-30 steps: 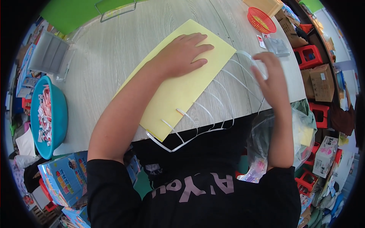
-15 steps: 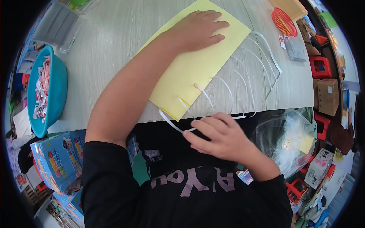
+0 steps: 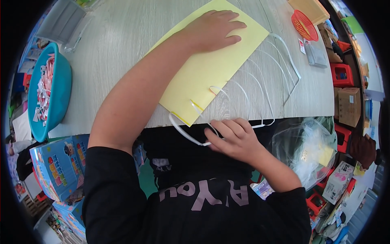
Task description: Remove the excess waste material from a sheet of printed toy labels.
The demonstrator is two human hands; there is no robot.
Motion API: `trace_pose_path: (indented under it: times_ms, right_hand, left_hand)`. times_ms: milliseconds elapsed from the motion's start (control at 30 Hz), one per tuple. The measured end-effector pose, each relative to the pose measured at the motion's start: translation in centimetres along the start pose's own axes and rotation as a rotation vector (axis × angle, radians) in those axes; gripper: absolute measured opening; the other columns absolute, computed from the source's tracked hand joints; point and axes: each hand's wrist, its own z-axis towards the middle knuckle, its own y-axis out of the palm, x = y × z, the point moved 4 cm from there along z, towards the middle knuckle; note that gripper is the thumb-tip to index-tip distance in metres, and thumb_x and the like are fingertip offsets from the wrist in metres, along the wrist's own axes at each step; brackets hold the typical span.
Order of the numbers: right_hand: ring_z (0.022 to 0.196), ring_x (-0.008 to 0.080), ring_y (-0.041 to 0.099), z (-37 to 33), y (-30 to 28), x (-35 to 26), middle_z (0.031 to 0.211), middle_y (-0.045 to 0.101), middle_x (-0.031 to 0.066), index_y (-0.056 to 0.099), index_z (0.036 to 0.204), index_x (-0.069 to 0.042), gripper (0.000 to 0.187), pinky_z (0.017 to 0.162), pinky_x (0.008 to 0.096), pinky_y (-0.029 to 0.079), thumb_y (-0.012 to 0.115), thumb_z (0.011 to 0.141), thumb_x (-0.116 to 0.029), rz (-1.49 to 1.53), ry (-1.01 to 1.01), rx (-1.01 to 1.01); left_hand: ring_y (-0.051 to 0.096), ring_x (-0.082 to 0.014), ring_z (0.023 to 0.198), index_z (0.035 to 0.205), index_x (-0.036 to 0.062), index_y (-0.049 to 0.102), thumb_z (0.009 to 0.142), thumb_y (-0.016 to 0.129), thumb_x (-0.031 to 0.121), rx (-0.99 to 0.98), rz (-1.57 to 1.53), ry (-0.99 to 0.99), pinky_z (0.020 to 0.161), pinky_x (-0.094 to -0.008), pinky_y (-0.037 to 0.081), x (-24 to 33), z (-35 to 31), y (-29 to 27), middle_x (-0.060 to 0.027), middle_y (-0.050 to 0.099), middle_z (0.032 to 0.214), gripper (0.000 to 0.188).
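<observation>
A yellow sheet (image 3: 194, 79) lies slanted on the table, its lowest corner near the front edge. My left hand (image 3: 213, 31) rests flat on its upper part, fingers spread. Several thin white strips (image 3: 290, 57) curve out from the sheet's right-hand edge. Below the sheet, just off the table edge, my right hand (image 3: 236, 137) is closed with its fingers curled around the white strips. One wider strip (image 3: 185, 134) bows from the sheet's bottom corner to these fingers. The gripped ends are partly hidden behind the fingers.
A teal basin (image 3: 61, 93) of small wrapped packets stands at the table's left edge. At the far right are a red basket (image 3: 304, 25) and a clear plastic case (image 3: 315, 56). A clear plastic bag (image 3: 298, 150) hangs by the right edge; blue boxes (image 3: 61, 168) stand lower left.
My right hand's fingers have curled in more tightly, and the strips near it have shifted, with the lowest one bowing downward. My left hand stays in place on the sheet.
</observation>
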Motion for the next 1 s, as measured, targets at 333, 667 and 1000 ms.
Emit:
trace_pose_path:
  times_ms: [333,667,1000]
  right_hand:
    - [0.066,0.0189,0.056,-1.6,-5.1,2.1,0.076,0.059,0.0024,0.063,0.080,-0.011,0.013,0.065,0.0299,0.047,0.074,0.079,-0.018,0.230,-0.133,-0.240]
    - [0.080,0.0250,0.064,-7.4,-6.1,1.8,0.085,0.063,0.0061,0.061,0.073,-0.010,0.023,0.086,0.0426,0.060,0.077,0.082,-0.024,0.312,0.080,-0.198]
    - [0.105,0.0298,0.070,-11.7,-5.4,0.3,0.112,0.071,0.0129,0.068,0.096,-0.010,0.021,0.091,0.0450,0.058,0.075,0.076,-0.011,0.293,0.184,0.017]
  left_hand:
    - [0.044,-0.0312,0.145,0.142,0.0170,0.060,0.101,0.054,0.038,0.040,0.038,-0.015,0.121,-0.0454,0.033,-0.7,-0.2,1.4,-0.0156,0.049,0.155,0.046]
    - [0.054,-0.0419,0.125,0.128,0.0023,0.063,0.095,0.065,0.027,0.097,0.052,0.147,0.109,-0.0517,0.041,-0.1,0.1,-1.5,-0.0268,0.059,0.132,0.041]
    - [0.061,-0.0283,0.087,0.089,0.0098,0.068,0.092,0.060,0.021,0.121,0.150,0.069,0.080,-0.0418,0.050,1.5,0.3,-2.2,-0.0061,0.067,0.084,0.014]
